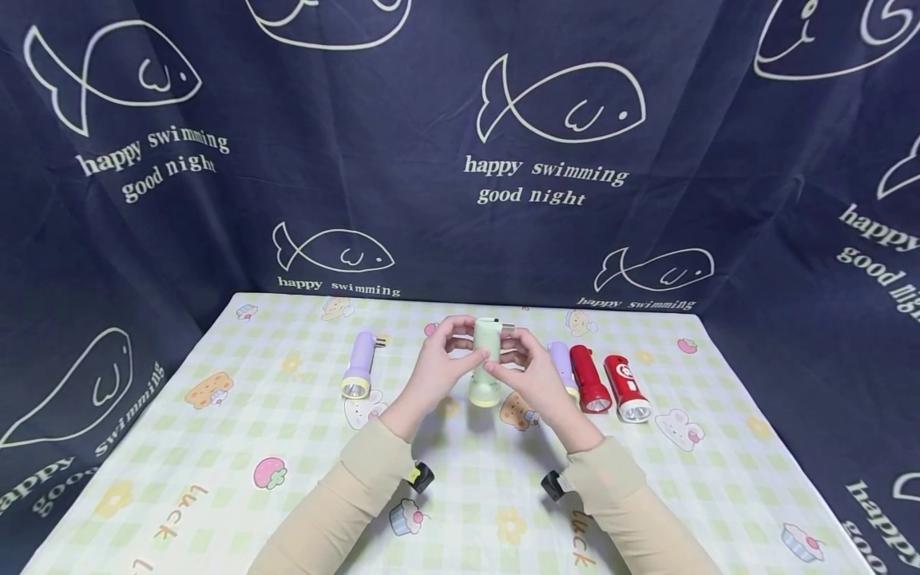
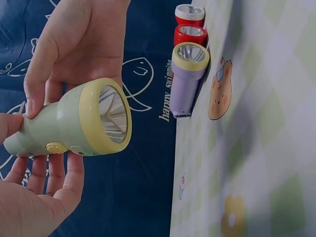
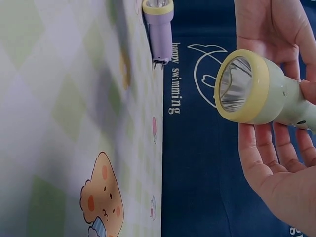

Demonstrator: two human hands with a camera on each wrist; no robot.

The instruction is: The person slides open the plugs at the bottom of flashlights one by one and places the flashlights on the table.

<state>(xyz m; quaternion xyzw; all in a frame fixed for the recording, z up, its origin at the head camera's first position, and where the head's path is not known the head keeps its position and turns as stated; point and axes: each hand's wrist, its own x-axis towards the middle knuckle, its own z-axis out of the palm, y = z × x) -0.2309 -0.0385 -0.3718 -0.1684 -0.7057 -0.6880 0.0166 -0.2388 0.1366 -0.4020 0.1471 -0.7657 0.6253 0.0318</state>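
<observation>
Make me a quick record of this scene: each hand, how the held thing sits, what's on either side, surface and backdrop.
Left hand: grips green flashlight
Right hand: grips the same flashlight
Held pose: raised off the table, lamp end toward the wearer, metal prongs out at the far end
Left side: lone purple flashlight, lying down
Right side: partly hidden purple flashlight, red flashlight, red-and-white flashlight
Surface: checked tablecloth
Backdrop: dark blue fish-print cloth

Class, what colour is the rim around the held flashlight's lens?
The rim is pale yellow; it shows best in the left wrist view.
</observation>
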